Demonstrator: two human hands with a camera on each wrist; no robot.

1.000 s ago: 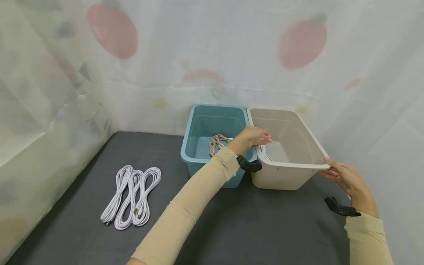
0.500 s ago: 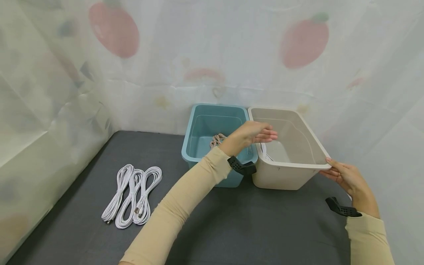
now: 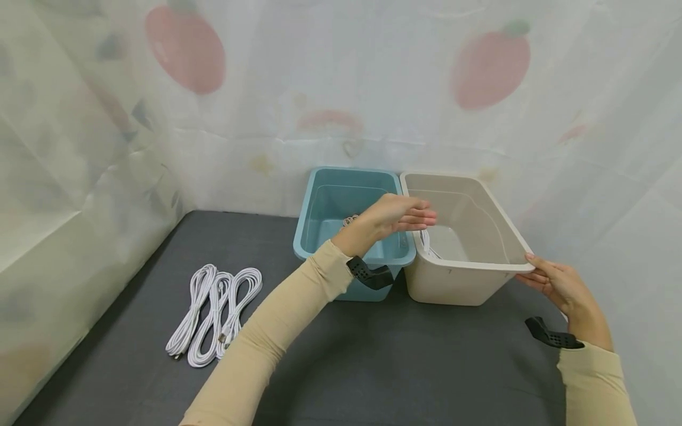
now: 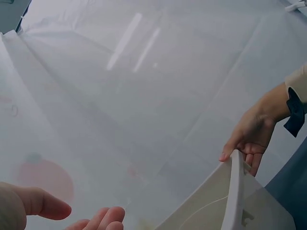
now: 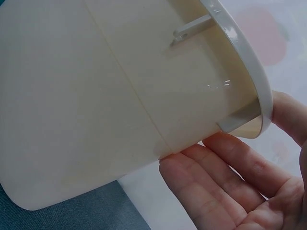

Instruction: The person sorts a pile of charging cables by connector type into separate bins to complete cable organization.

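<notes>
Dark grey tabletop [image 3: 405, 367] held a beige bin [image 3: 453, 284]; the right hand [image 3: 559, 287] cupped its right near corner with relaxed fingers, the left hand [image 3: 396, 216] hovered empty, fingers straight, above its left rim.

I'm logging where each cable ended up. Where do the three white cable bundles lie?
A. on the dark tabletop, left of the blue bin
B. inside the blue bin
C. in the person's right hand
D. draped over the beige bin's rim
A: the head view shows the white cable bundles lying side by side on the dark tabletop, well to the left of the blue bin, with neither hand touching them.
</notes>
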